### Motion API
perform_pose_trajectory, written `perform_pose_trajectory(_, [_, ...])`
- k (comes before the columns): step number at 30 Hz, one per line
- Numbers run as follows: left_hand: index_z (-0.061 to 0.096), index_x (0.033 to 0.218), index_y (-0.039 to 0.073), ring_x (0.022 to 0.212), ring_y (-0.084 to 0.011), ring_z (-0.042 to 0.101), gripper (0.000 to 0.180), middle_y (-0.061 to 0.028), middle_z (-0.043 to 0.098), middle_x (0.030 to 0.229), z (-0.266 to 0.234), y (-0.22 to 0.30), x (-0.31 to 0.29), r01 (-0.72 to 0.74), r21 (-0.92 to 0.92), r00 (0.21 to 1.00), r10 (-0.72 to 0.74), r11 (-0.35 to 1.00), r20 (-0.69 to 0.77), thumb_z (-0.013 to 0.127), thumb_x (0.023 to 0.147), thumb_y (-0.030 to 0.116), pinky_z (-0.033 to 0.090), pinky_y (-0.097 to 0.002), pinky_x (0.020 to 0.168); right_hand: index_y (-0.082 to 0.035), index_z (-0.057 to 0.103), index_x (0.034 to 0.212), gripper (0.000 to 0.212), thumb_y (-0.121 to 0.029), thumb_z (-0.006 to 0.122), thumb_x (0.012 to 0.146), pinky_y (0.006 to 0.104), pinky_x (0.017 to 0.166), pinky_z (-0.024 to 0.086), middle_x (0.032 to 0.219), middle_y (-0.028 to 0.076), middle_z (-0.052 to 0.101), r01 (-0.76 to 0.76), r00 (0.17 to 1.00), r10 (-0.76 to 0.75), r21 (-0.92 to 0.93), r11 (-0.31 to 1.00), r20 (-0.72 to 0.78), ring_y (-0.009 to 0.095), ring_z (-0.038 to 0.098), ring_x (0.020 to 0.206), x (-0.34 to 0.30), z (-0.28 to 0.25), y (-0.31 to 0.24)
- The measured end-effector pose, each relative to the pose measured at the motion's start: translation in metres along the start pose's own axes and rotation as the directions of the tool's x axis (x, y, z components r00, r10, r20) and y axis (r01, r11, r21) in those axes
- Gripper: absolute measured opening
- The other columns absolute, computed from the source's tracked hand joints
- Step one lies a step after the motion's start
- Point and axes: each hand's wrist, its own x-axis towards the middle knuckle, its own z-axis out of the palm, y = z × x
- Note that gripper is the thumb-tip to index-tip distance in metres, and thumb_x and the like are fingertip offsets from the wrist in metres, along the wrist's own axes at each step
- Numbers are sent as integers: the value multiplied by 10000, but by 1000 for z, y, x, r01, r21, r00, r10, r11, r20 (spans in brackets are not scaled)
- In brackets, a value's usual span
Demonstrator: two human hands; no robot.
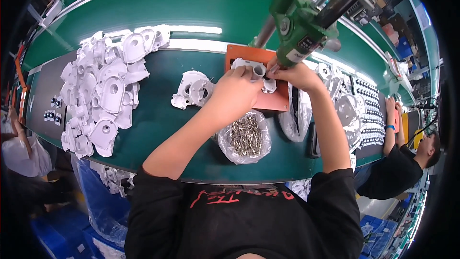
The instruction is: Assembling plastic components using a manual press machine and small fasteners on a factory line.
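Observation:
A white plastic housing [259,70] with a round tube rests on the orange base plate [273,102] of a green press [299,24]. My left hand [238,88] is closed on the near left side of this housing. At its right side, my right hand [293,75] has its fingers pinched together beneath the press head; whatever they hold is too small to name. Another white housing [194,89] lies on the bench left of my left hand. In front of the plate, a clear plastic bag [245,137] holds many small metal pins or screws.
A large heap of white plastic parts [108,86] covers the left of the bench [163,129]. More white parts [347,105] and rows of small dark-topped pieces [371,112] lie at the right. A folded plastic bag [295,120] sits beside the plate. Co-workers are at both sides.

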Motion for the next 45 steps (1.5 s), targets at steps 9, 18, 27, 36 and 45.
perform_pose_trajectory(9, [641,871,51,898,-282,572,191,-131,603,898,2,-2,-2,-36,-39,997,33,999,-76,598,701,127,473,-389,796,-54,561,988,311,-62,731,727,215,702,413,827,-29,546,-32,997,43,-192,981,57,63,517,793,-1,-4,1])
perform_pose_trajectory(18, [656,851,49,920,-266,564,198,-135,609,932,9,-2,-3,-14,-38,993,9,999,-117,612,676,128,459,-367,805,-26,612,977,193,-136,526,845,285,686,465,890,92,630,147,777,-492,-646,749,-393,156,591,765,-9,-106,7])
perform_pose_trajectory(27, [613,909,37,938,-302,564,208,-185,580,996,-3,-10,-19,80,-25,996,-80,997,-30,596,711,101,470,-404,845,-22,549,1104,410,-377,533,899,302,706,460,923,53,597,520,784,-415,123,845,-461,194,561,789,53,-172,-29])
perform_pose_trajectory(36, [615,991,60,979,-320,555,262,-202,593,1041,11,7,1,10,68,997,-5,998,-78,607,736,122,457,-405,850,-26,569,1000,369,-375,531,884,314,607,430,800,47,574,533,652,-398,17,846,-645,182,527,676,102,-329,-88])
perform_pose_trajectory(45, [634,981,86,895,-290,563,264,-171,576,1044,13,14,11,17,136,994,-2,991,-113,631,723,141,453,-394,794,-30,590,895,348,-372,529,869,326,508,399,678,42,552,598,504,-403,-28,801,-763,170,493,563,70,-168,-164])
